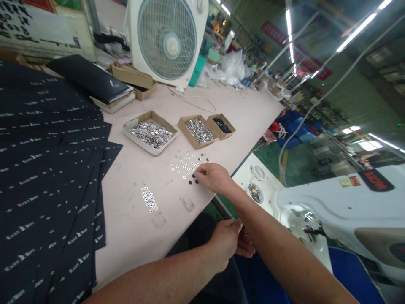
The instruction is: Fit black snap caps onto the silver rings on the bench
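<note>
My right hand (212, 177) reaches over the table with thumb and fingers pinched together. Its fingertips are at a small black snap cap (190, 182), among a few like it; whatever is in the pinch is too small to make out. Loose silver ring-shaped snap parts (181, 161) lie scattered just beyond. My left hand (229, 240) is lower, off the table's edge and partly behind my right forearm. Its thumb and index finger are pressed together, the other fingers loosely curled, and what they hold is hidden. A tight cluster of silver rings (148, 199) lies nearer me.
Cardboard trays of silver parts (152, 131), smaller silver pieces (199, 130) and black caps (222, 124) stand behind. Dark printed fabric (47, 190) covers the left side. A fan (171, 40) and black folder (90, 78) are farther back. A white machine (341, 202) stands right.
</note>
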A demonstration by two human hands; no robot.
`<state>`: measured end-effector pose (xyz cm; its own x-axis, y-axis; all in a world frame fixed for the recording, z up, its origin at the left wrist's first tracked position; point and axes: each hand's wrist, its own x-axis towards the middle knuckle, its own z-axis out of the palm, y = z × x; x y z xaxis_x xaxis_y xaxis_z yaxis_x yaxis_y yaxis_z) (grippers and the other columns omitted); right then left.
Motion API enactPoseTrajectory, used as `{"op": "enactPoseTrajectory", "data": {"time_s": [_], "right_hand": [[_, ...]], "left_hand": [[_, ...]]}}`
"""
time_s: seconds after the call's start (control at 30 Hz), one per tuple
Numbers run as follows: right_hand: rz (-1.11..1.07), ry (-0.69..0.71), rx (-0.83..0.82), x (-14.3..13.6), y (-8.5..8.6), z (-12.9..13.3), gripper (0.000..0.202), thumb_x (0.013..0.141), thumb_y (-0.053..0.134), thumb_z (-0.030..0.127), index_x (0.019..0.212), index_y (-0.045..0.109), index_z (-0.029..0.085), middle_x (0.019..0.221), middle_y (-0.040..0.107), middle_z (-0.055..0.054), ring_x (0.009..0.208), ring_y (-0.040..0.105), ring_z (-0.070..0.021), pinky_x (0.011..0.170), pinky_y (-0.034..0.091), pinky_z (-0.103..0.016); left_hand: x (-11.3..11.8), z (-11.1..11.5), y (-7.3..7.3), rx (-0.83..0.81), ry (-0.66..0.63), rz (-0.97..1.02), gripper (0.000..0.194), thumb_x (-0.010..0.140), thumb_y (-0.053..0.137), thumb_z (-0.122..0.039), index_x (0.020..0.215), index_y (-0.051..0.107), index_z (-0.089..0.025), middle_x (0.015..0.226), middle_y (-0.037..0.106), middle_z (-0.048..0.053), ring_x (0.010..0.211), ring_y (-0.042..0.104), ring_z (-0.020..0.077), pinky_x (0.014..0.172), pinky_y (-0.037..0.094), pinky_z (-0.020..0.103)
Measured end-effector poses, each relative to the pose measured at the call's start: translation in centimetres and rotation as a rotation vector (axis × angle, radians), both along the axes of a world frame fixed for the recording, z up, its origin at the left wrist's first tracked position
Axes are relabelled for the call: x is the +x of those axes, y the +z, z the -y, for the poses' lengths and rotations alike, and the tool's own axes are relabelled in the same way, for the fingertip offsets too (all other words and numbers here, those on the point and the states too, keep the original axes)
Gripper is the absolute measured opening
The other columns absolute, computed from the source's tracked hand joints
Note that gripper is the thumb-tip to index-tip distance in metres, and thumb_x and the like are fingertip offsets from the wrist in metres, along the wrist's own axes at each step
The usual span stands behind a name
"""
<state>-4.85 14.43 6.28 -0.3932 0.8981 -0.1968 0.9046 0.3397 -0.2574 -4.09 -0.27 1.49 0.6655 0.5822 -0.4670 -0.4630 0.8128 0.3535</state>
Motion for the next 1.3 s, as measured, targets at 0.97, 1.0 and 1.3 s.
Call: {"op": "enactPoseTrajectory", "data": {"time_s": [0.97,1.0,1.3], "right_hand": [[-0.243,-0.194,-0.143,12.4,2.3,11.2,0.017,0.088,0.058,0.031,0.088,0.074,0.024,0.084,0.067,-0.002,0.078,0.062,-0.0181,0.071,0.047,-0.030],[-0.219,-0.176,-0.125,12.2,2.4,11.2,0.016,0.087,0.058,0.029,0.087,0.073,0.024,0.083,0.066,-0.002,0.078,0.061,-0.0178,0.071,0.047,-0.029],[0.013,-0.054,0.083,11.4,2.1,11.0,0.012,0.084,0.056,0.025,0.077,0.065,0.021,0.075,0.062,-0.003,0.073,0.058,-0.0183,0.069,0.043,-0.030]], "left_hand": [[-0.8,-0.9,-0.2,-0.062,0.274,-0.085,0.038,0.098,0.049,-0.039,0.088,0.063,-0.005,0.068,0.060,0.008,0.057,0.061,0.0156,0.056,0.054,0.026],[-0.8,-0.9,-0.2,-0.065,0.273,-0.087,0.039,0.099,0.049,-0.039,0.089,0.064,-0.005,0.068,0.060,0.008,0.057,0.061,0.0159,0.056,0.054,0.027],[-1.1,-1.2,0.5,-0.075,0.289,-0.081,0.037,0.102,0.040,-0.031,0.085,0.062,-0.006,0.065,0.058,0.006,0.055,0.059,0.0142,0.056,0.055,0.026]]}}
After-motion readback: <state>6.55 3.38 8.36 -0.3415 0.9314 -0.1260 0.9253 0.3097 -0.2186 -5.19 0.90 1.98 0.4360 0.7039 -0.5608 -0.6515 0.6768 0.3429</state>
